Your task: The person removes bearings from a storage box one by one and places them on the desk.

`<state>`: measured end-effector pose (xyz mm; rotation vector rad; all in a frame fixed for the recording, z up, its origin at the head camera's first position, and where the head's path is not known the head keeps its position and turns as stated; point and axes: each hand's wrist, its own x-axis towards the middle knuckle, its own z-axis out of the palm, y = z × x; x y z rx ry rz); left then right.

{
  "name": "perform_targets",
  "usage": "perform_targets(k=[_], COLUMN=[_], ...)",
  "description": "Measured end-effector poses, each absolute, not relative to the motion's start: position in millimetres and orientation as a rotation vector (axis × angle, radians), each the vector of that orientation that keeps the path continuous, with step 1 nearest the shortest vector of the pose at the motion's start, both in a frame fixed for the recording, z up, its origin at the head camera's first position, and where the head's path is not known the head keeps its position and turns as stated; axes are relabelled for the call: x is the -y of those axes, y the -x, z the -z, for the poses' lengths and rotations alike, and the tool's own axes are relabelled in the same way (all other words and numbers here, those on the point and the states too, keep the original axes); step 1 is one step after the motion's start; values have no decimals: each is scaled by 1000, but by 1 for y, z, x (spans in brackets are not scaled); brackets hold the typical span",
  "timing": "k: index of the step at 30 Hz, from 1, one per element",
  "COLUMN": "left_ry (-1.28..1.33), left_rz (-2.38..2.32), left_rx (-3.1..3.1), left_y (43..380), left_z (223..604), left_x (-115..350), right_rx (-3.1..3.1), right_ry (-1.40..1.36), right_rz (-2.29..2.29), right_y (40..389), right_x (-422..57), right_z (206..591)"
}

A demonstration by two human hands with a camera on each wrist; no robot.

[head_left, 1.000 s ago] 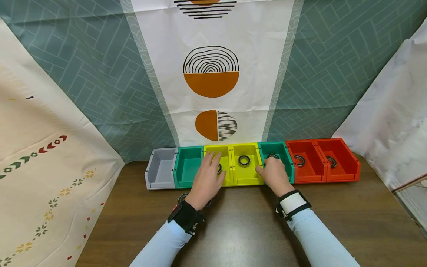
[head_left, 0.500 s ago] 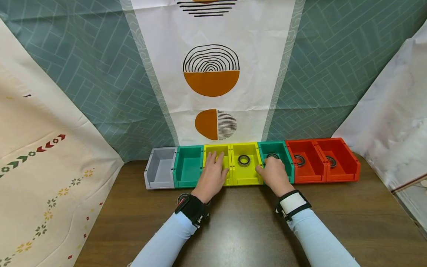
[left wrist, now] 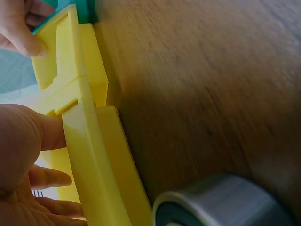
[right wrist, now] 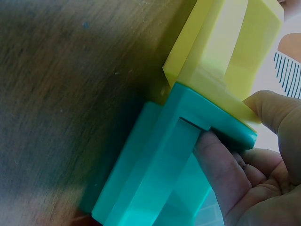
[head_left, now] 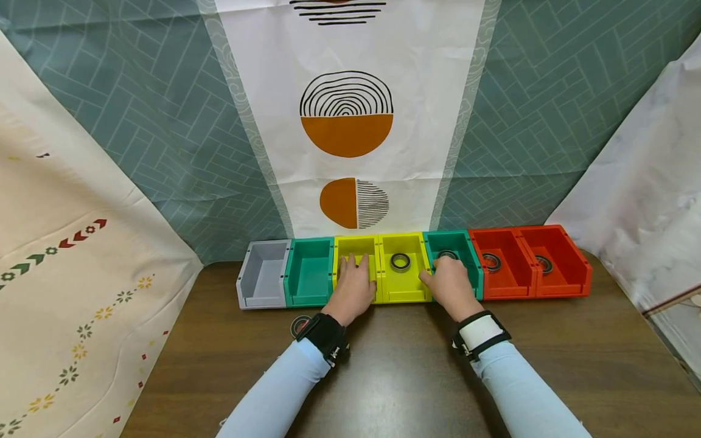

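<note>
Head view: right hand point(head_left: 454, 287) pinching a wall between two bins, left hand point(head_left: 352, 293) inside a neighbouring bin with its fingers spread.
The pinched wall point(right wrist: 214, 109) joins the right yellow bin point(head_left: 411, 292) to the green bin point(head_left: 462, 244). Just beyond the pinch, in the green bin, lies a ring bearing point(head_left: 446, 252), half covered by the knuckles; a second bearing point(head_left: 400, 271) lies left of the thumb. The step seems to be steadying the row while the left hand works in the left yellow bin point(head_left: 356, 246); the next move likely calls for light left fingers and a firm right pinch. A third bearing point(left wrist: 230, 197) sits on the table beside the left wrist. Beneath the left palm the bin floor is hidden, so contact there cannot be told; both wrist views crop the hands.
</note>
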<state>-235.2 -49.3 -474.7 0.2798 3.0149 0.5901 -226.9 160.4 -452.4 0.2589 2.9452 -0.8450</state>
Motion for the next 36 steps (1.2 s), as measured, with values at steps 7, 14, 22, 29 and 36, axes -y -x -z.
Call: perform_targets(k=[7, 14, 22, 29, 36], left_ry=[-259, -230, -354, -312, -204], left_rz=[-571, -564, -534, -591, -635], left_rx=[-2969, -2933, -2960, -2927, -2911], left_y=[240, 241, 241, 241, 242], left_z=[475, 475, 476, 471, 467], left_x=[48, 48, 48, 47, 44], right_rx=[-2952, -2939, -2937, -2927, -2913], right_ry=[-262, -269, -271, -279, -279], right_rz=[838, 850, 849, 848, 852], right_y=[227, 226, 226, 225, 226], right_x=[-160, -159, -160, -159, -160], right_z=[453, 452, 452, 451, 450])
